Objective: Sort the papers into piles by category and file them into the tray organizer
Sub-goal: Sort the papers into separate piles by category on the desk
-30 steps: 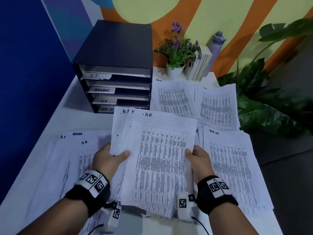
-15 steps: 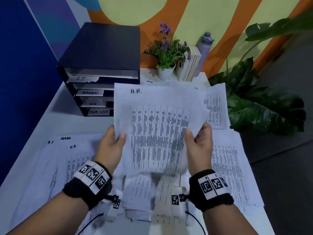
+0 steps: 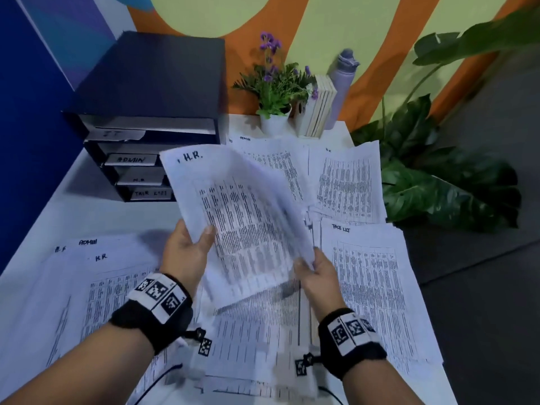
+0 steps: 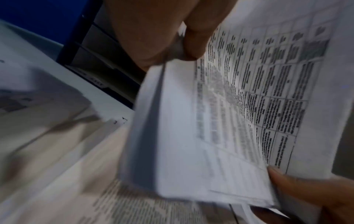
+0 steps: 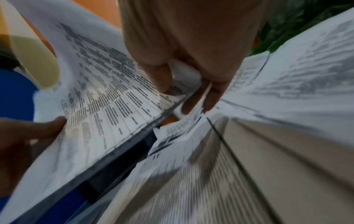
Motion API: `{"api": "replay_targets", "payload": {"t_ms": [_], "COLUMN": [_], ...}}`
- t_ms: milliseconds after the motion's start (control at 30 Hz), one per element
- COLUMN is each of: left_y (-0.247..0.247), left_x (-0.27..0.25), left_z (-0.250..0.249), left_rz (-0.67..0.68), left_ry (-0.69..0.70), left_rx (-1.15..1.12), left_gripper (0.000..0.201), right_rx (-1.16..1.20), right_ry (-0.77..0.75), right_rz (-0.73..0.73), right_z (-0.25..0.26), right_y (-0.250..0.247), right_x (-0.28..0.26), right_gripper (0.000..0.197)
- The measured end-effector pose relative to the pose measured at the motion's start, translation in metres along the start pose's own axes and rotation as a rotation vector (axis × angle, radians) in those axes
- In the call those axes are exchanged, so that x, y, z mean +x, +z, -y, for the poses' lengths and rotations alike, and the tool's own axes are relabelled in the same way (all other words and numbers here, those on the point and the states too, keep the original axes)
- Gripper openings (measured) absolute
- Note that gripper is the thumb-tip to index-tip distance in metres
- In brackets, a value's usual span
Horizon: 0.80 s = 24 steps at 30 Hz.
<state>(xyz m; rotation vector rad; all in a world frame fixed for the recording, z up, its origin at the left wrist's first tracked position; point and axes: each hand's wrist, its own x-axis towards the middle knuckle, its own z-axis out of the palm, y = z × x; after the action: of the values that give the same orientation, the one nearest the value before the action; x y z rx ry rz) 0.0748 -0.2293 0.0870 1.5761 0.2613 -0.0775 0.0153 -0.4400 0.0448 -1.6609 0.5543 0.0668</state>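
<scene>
I hold a stack of sheets headed "H.R." (image 3: pixel 233 206) tilted up above the table. My left hand (image 3: pixel 190 249) pinches its left edge, thumb on the printed face (image 4: pixel 191 45). My right hand (image 3: pixel 315 267) pinches the lower right edge, thumb on top and fingers underneath (image 5: pixel 164 78). The dark tray organizer (image 3: pixel 146 118) stands at the back left, its slots labelled IT, ADMIN, H.R. and TASK LIST. More printed sheets cover the table: an H.R. and ADMIN spread at the left (image 3: pixel 87 287), a TASK LIST pile (image 3: pixel 371 282) at the right, and ADMIN (image 3: pixel 263 153) and H.R. sheets (image 3: pixel 347 182) at the back.
A potted purple-flowered plant (image 3: pixel 274 89), a row of books (image 3: pixel 318 109) and a lilac bottle (image 3: pixel 342 83) stand along the back wall. A large leafy plant (image 3: pixel 444 182) fills the space past the table's right edge. A blue wall lies to the left.
The H.R. stack rose off the table, stood upright before me, and now leans left with its right edge curling. Both hands kept their hold on its sides.
</scene>
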Motion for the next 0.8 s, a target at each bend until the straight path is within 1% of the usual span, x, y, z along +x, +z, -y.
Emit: {"api": "replay_targets", "payload": {"t_ms": [33, 100, 167, 300, 333, 400, 433, 467, 533, 600, 633, 700, 733, 800], "left_y": [0.001, 0.003, 0.003, 0.005, 0.007, 0.012, 0.015, 0.018, 0.022, 0.023, 0.022, 0.019, 0.016, 0.006], "left_x": [0.004, 0.007, 0.001, -0.015, -0.019, -0.024, -0.026, -0.026, -0.026, -0.024, -0.022, -0.020, -0.018, -0.016], "left_z": [0.006, 0.020, 0.035, 0.067, 0.073, 0.083, 0.087, 0.091, 0.095, 0.099, 0.099, 0.097, 0.095, 0.089], "left_rz": [0.002, 0.020, 0.131, 0.493, 0.566, 0.665, 0.689, 0.695, 0.681, 0.652, 0.648, 0.621, 0.595, 0.523], "left_ry": [-0.034, -0.085, -0.066, 0.051, 0.075, 0.081, 0.069, 0.065, 0.062, 0.047, 0.043, 0.038, 0.035, 0.035], "left_rx": [-0.006, 0.053, 0.192, 0.712, 0.832, 1.077, 1.178, 1.247, 1.309, 1.316, 1.311, 1.277, 1.250, 1.198], "left_gripper": [0.017, 0.032, 0.042, 0.050, 0.054, 0.064, 0.069, 0.072, 0.072, 0.071, 0.071, 0.070, 0.070, 0.069], "right_rx": [0.019, 0.012, 0.002, -0.013, -0.024, -0.041, -0.051, -0.069, -0.109, -0.170, -0.211, -0.297, -0.320, -0.294], "right_ry": [0.002, 0.005, 0.019, 0.055, 0.059, 0.070, 0.074, 0.078, 0.049, 0.002, -0.017, -0.041, -0.063, -0.141], "right_rz": [-0.057, -0.176, -0.279, -0.512, -0.564, -0.632, -0.654, -0.673, -0.708, -0.746, -0.762, -0.754, -0.722, -0.603], "right_z": [0.003, 0.008, 0.012, 0.020, 0.023, 0.028, 0.030, 0.030, 0.031, 0.032, 0.033, 0.034, 0.033, 0.028], "right_y": [-0.007, -0.024, -0.046, -0.094, -0.104, -0.121, -0.128, -0.135, -0.144, -0.146, -0.143, -0.130, -0.120, -0.092], "right_x": [0.008, 0.024, 0.044, 0.088, 0.098, 0.117, 0.125, 0.133, 0.144, 0.148, 0.146, 0.138, 0.132, 0.116], "right_gripper": [0.008, 0.008, 0.009, 0.006, 0.006, 0.007, 0.008, 0.013, 0.029, 0.045, 0.050, 0.052, 0.050, 0.042]}}
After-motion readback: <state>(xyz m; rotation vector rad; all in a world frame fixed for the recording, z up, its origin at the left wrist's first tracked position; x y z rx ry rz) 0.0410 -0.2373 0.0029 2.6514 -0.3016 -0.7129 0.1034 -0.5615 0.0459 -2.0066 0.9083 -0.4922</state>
